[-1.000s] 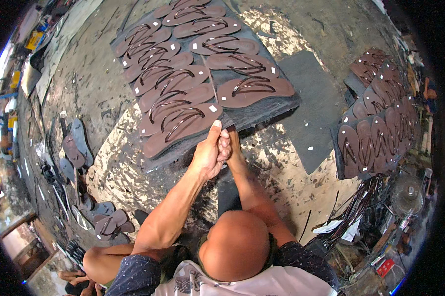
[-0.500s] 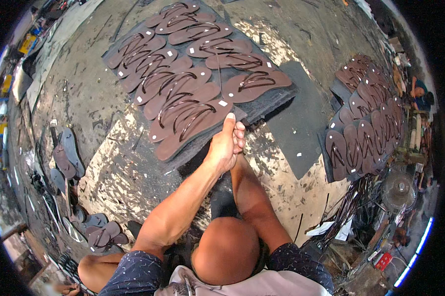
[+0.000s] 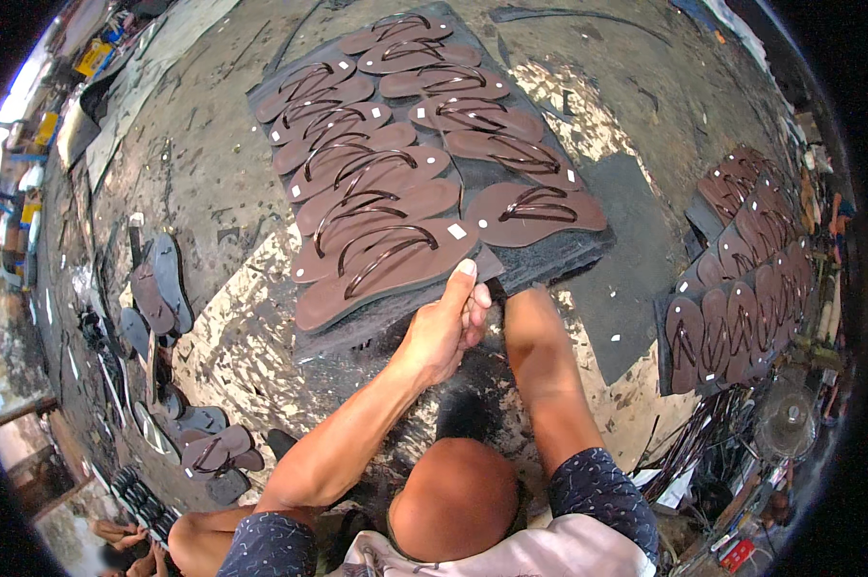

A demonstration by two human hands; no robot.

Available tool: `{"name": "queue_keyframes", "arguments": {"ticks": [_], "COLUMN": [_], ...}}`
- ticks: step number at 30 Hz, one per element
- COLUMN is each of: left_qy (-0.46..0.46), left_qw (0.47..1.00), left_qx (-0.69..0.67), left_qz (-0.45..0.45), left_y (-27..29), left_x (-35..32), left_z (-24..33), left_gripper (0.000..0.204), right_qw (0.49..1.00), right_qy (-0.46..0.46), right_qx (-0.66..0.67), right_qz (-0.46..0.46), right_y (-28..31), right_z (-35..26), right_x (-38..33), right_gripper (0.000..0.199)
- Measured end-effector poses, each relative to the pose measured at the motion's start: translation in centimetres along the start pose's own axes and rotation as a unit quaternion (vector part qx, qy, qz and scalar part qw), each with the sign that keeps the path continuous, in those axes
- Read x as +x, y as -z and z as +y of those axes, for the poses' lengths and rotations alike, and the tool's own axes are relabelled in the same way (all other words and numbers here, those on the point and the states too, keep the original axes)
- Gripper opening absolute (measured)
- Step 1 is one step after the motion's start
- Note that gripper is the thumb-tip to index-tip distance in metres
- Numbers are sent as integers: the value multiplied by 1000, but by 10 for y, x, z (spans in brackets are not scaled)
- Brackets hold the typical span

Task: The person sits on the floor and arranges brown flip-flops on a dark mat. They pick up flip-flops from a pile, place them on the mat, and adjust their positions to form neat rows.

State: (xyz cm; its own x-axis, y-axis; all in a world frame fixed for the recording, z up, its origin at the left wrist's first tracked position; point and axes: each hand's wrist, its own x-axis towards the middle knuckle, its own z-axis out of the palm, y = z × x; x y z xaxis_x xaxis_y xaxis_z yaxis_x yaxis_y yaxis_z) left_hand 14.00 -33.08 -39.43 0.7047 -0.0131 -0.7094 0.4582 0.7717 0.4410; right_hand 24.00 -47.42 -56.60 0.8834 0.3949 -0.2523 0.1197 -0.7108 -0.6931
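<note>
My left hand [image 3: 448, 327] is closed with its thumb on top, pinching a corner of a dark grey rubber sheet [image 3: 491, 262] beside the heel of the nearest brown sandal [image 3: 391, 274]. Two rows of brown flip-flops with shiny dark straps lie on this sheet, several bearing small white stickers. One flip-flop [image 3: 540, 214] at the near right lies crosswise, close to the edge. My right forearm [image 3: 546, 356] reaches up to the sheet's near right edge. Past the wrist, my right hand is hidden beneath that edge, so its fingers do not show.
Another sheet of brown flip-flops [image 3: 727, 317] lies at the right, near a round fan [image 3: 788, 418]. A flat dark sheet [image 3: 612, 279] rests on the stained floor between them. Loose sandals [image 3: 165, 284] lie at the left. At the lower left edge, another person's hands [image 3: 131, 539] show.
My right arm has moved right, away from my left hand, and its hand has gone under the sheet's edge. My left hand keeps its hold on the corner. The whole view has shifted slightly.
</note>
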Motion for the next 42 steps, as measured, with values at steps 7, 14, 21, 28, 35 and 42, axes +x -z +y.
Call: {"name": "queue_keyframes", "arguments": {"ticks": [7, 14, 21, 28, 35, 42], "left_qy": [46, 60, 98, 81, 41, 130], "left_qw": [998, 993, 979, 991, 977, 957], "left_qx": [41, 106, 177, 100, 205, 130], "left_qz": [6, -3, 30, 37, 51, 226], "left_y": [16, 24, 19, 42, 49, 79], "left_x": [-33, -75, -122, -144, -162, -247], "left_z": [18, 43, 69, 77, 79, 50], "left_gripper": [55, 63, 62, 52, 51, 56], "right_qw": [1000, 995, 990, 986, 963, 929], "right_qy": [15, 98, 128, 155, 258, 301], "right_qx": [-25, 2, 6, -5, 26, 80], "right_qz": [-11, -21, -59, -55, -71, -199], "right_y": [6, -29, -70, -62, -100, -204], "right_z": [-4, -67, -105, -106, -179, -246], "right_x": [0, 46, 83, 108, 243, 377], "right_gripper": [31, 33, 34, 36, 38, 40]}}
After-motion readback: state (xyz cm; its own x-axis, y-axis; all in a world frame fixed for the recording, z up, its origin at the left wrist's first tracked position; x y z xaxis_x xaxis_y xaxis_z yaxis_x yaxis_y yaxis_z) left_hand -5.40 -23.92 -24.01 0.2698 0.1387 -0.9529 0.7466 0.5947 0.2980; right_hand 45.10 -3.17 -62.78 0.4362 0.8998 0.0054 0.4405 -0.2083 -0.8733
